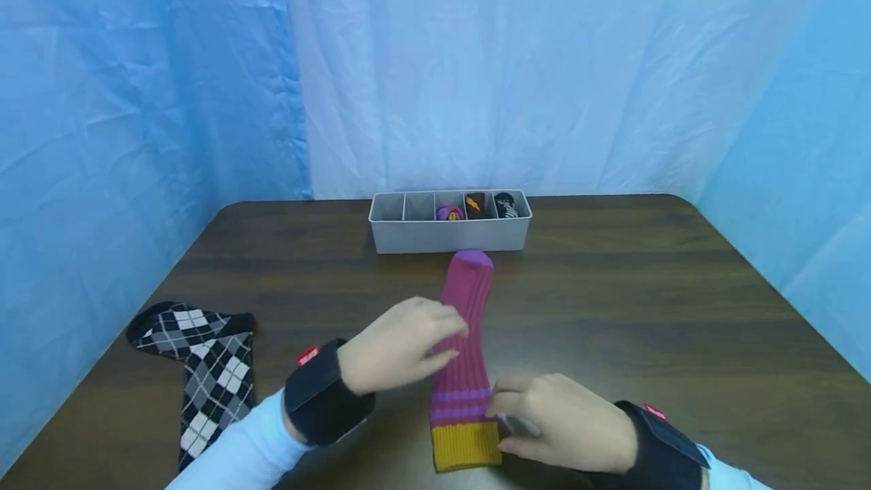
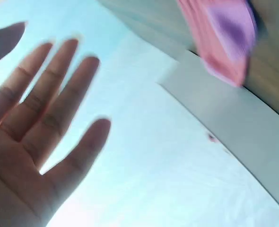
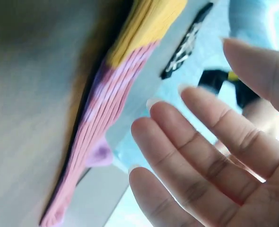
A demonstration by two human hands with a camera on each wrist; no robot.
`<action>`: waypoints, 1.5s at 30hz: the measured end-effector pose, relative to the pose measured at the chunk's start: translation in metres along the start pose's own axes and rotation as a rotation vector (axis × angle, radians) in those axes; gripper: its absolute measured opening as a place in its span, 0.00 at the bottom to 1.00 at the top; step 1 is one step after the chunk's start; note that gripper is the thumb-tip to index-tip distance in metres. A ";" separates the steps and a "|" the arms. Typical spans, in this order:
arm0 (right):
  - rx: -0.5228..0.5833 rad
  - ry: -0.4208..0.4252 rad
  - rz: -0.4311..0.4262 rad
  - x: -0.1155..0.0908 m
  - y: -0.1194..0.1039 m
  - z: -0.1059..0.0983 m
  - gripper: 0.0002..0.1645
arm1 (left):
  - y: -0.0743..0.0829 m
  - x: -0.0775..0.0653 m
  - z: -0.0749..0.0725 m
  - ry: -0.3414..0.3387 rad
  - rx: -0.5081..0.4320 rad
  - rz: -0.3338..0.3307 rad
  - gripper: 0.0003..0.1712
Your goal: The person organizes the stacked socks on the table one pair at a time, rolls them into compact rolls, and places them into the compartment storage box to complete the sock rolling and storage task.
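Observation:
A long ribbed sock (image 1: 466, 354), magenta with a purple toe, purple stripes and a mustard cuff, lies lengthwise on the table, its toe toward the grey box. Over its middle hovers my left hand (image 1: 408, 342), fingers spread loosely and holding nothing. Beside the cuff is my right hand (image 1: 561, 418), its fingertips right at the sock's right edge. The right wrist view shows the fingers (image 3: 210, 161) of that hand relaxed, with a gap to the sock (image 3: 101, 113). In the left wrist view the left palm (image 2: 16, 175) is bare, the sock's purple toe (image 2: 231, 28) beyond.
A grey divided box (image 1: 450, 237) stands at the back, with rolled socks (image 1: 475, 206) in its three right compartments. A black, grey and white argyle sock (image 1: 216, 380) lies at the left. Blue curtains (image 1: 476, 66) surround the dark wooden table (image 1: 653, 308).

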State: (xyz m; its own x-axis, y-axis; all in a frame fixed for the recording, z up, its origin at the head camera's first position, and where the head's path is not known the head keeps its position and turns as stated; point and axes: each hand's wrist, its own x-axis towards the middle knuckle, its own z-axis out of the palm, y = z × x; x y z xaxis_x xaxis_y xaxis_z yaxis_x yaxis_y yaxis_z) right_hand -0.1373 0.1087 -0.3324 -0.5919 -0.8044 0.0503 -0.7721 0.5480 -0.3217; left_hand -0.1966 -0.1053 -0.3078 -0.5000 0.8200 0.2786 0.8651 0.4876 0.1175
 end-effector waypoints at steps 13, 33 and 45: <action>-0.068 -0.001 -0.165 0.000 0.003 0.016 0.09 | 0.037 -0.036 0.032 -0.173 0.065 0.233 0.04; -0.180 -0.040 -0.062 0.010 -0.004 0.022 0.06 | 0.032 -0.036 0.043 -0.160 0.030 0.175 0.12; 0.123 -0.054 -0.132 0.006 -0.004 0.018 0.09 | 0.030 -0.041 0.035 -0.299 -0.399 0.070 0.08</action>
State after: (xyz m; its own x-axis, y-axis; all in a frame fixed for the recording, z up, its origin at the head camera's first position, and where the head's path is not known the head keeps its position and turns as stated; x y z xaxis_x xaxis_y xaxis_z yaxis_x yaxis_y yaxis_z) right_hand -0.1337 0.0973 -0.3475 -0.4718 -0.8803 0.0496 -0.8060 0.4077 -0.4291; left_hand -0.1514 -0.1133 -0.3486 -0.3791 0.9251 0.0203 0.8155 0.3236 0.4798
